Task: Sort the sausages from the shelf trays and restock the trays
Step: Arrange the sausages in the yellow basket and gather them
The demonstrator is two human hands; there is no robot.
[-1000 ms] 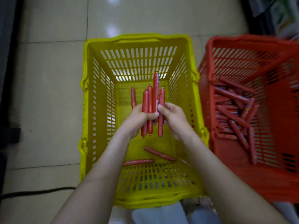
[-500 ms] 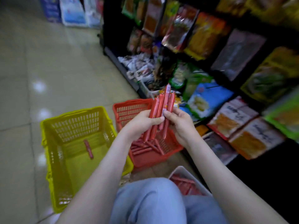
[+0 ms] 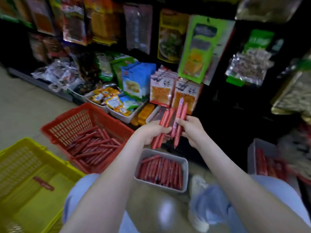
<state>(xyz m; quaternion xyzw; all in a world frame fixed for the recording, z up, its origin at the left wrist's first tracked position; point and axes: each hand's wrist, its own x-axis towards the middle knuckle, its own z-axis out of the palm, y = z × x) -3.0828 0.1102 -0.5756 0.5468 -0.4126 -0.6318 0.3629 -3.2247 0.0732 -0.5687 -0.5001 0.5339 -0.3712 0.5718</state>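
Sausages [image 3: 181,107], frame centre: left hand [image 3: 151,132] grips two, right hand [image 3: 191,130] grips two; sorting step; next, probably lowering into grey tray [image 3: 185,172].

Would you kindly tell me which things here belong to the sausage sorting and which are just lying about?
Belonging to the job: thin red sausages gripped by the left hand and right hand; red plastic basket; yellow plastic basket; grey plastic tray of sausages.
Lying about: hanging green snack packet; blue-and-white snack bag; white tub of yellow sachets.
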